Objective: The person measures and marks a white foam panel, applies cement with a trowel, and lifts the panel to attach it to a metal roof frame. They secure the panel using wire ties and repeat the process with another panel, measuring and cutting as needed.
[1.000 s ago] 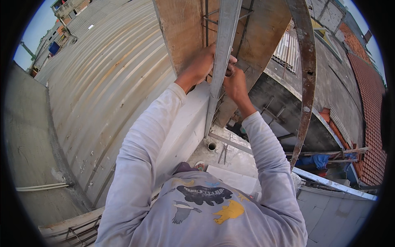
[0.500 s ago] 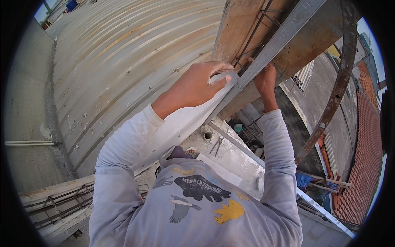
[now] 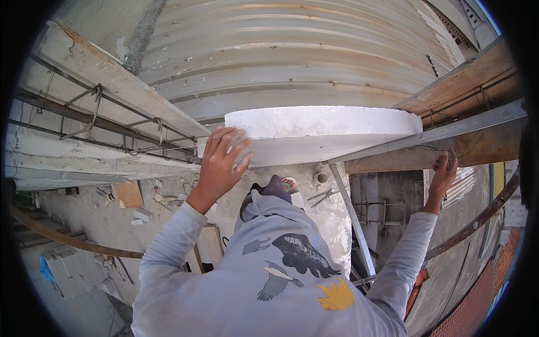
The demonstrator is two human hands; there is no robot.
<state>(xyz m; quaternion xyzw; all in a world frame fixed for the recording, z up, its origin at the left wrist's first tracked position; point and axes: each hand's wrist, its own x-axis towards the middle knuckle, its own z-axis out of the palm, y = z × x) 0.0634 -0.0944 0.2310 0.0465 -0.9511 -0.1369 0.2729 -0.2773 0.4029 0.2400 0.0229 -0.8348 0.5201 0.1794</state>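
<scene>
So the white block wall [image 3: 320, 121] starts right by the left hand's [image 3: 220, 170] fingers and runs lengthwise off to their right, toward the metal bar [image 3: 471, 125]. Left's nearer, wrist up, fingers loosely spread. Right hand [image 3: 442, 180] reaches by the wooden board [image 3: 488, 147], fingers bent; can't tell if they're pinching anything.

This is an outdoor building site among roofs: steel reinforcement [image 3: 62, 110] is exposed at one end of the white wall [image 3: 320, 122], a brown board [image 3: 494, 143] is near the other, debris lies on the rough floor [image 3: 331, 224], and a corrugated roof [image 3: 309, 62] extends behind.
</scene>
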